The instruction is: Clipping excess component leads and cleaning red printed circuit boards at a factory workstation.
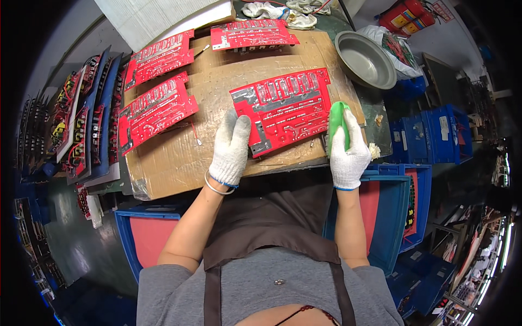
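Note:
A red circuit board (288,111), solder side up, is tilted over the cardboard in front of me. At its left edge, my left hand (231,144) in a white knitted glove is closed on the board, with grey-stained fingertips. My right hand (349,149), gloved the same way, is closed around a smooth, elongated green object (337,127) beside the board's right edge. Its kind is hard to make out, as the fingers cover part of it. More red boards lie solder side up: one at the back (253,35), one at the far left (159,58) and one nearer left (156,111).
Cardboard (179,174) covers the bench. A grey metal bowl (365,60) stands back right, near a white bag (399,54) of wires. Boards stand in a rack (89,119) at left. Blue bins (429,136) are at right; fire extinguishers (408,16) stand behind.

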{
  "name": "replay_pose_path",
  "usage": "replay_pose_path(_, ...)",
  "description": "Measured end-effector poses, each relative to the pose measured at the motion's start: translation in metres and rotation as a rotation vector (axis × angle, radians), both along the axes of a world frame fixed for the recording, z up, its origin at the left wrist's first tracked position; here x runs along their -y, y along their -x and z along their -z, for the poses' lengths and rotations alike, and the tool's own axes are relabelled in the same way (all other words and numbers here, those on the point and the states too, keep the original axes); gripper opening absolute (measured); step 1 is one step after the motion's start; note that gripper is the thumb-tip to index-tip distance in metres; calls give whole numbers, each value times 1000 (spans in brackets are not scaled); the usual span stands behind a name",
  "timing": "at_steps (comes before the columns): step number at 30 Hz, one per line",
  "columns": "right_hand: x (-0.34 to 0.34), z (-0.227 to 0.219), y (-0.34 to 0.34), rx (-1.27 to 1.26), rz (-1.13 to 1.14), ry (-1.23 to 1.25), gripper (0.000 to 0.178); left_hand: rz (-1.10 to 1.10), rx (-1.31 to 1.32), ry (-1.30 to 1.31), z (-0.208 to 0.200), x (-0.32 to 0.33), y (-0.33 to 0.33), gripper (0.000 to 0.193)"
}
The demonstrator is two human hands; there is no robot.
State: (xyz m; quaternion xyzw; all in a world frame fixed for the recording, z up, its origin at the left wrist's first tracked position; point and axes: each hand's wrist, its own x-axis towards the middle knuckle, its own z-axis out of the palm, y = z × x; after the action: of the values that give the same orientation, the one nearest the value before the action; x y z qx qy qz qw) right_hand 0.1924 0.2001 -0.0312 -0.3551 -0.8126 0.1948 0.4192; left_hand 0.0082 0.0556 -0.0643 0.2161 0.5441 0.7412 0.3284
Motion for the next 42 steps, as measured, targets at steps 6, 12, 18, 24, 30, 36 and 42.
replay_pose_path(6,57,-17,30,135,-383,-145,45,-37,-66,98,-2,1,-1,47)
replay_pose_path(12,64,-32,30,326,-441,-85,37,-11,-75,27,-2,0,-4,44)
replay_pose_path(18,16,-25,37,72,-251,-93,41,-54,-64,59,5,2,-1,45)
replay_pose_path(24,-12,-34,46,82,-171,-41,39,-18,-110,66,-5,-1,-4,46)
replay_pose_path(30,-4,-45,76,151,-606,-215,35,121,-171,-110,-16,6,-3,40)
replay_pose_path(36,20,-47,86,265,-715,-315,33,246,-60,-46,-15,20,7,55)
replay_pose_path(42,-73,-35,68,-41,-86,27,32,242,-55,69,-21,19,7,49)
